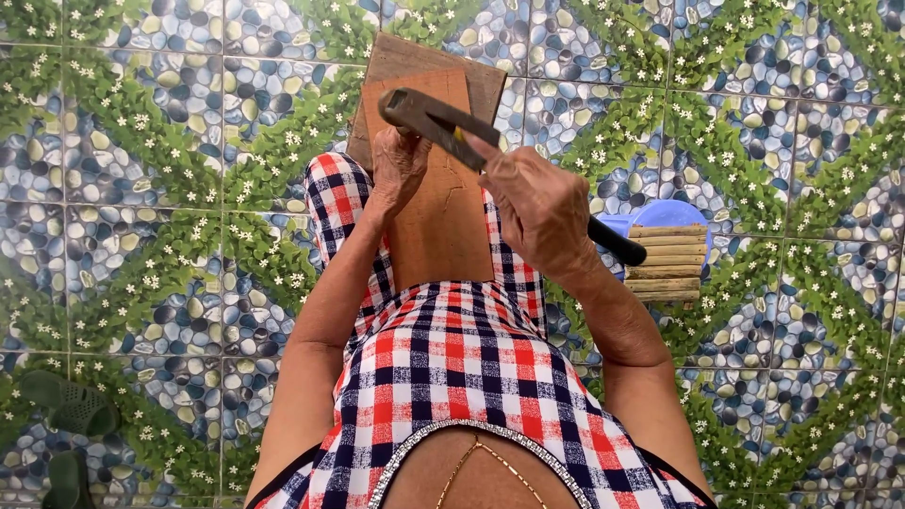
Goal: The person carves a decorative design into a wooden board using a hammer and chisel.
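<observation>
My right hand (539, 209) grips a hammer (443, 123) by its dark handle, with the metal head raised over a wooden board (440, 203). The board lies on my lap, on a red, white and navy checked dress (452, 358). A second, darker board (415, 58) sticks out beneath it at the far end. My left hand (398, 162) rests on the upper left part of the board, fingers curled; whether it pinches something small is hidden.
The floor is tiled with a pebble-and-leaf pattern (170, 188). A blue plastic container (665, 215) with a stack of short wooden slats (669, 262) stands at my right. Green sandals (66, 405) lie at the lower left.
</observation>
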